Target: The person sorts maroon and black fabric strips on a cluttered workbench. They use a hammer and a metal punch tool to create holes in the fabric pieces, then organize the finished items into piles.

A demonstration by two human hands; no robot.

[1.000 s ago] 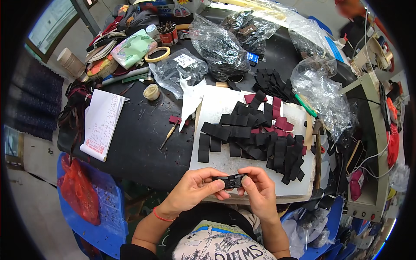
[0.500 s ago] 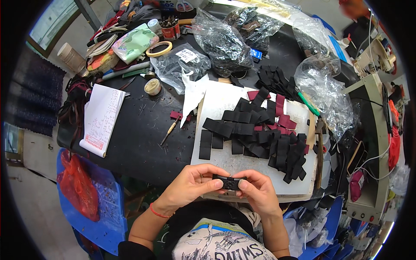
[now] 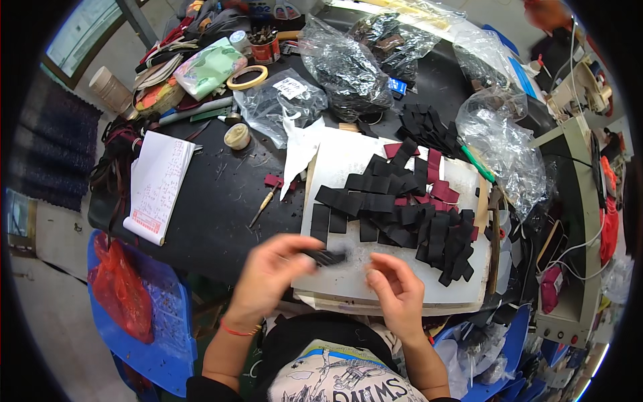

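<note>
A short black strap piece (image 3: 327,257), smeared by motion, sticks out to the right from the fingers of my left hand (image 3: 271,271), which is closed on its left end. My right hand (image 3: 400,295) is apart from it, over the front of the white board (image 3: 328,281), thumb and fingers loosely curled with a gap and nothing visible between them. Beyond both hands, a pile of black strap pieces (image 3: 375,201) lies on the board. Dark red strap pieces (image 3: 442,191) show among and behind the black ones.
Left of the board lie a wooden-handled awl (image 3: 263,206), a small round tub (image 3: 237,136) and a written notepad (image 3: 159,184). Clear plastic bags (image 3: 345,67) stand at the back. Green-handled scissors (image 3: 477,164) lie at the board's right. A blue chair (image 3: 157,342) holds a red bag (image 3: 124,295).
My left hand has moved up and left, carrying the black strap piece. My right hand has let go of that piece, and the two hands have drawn apart.
</note>
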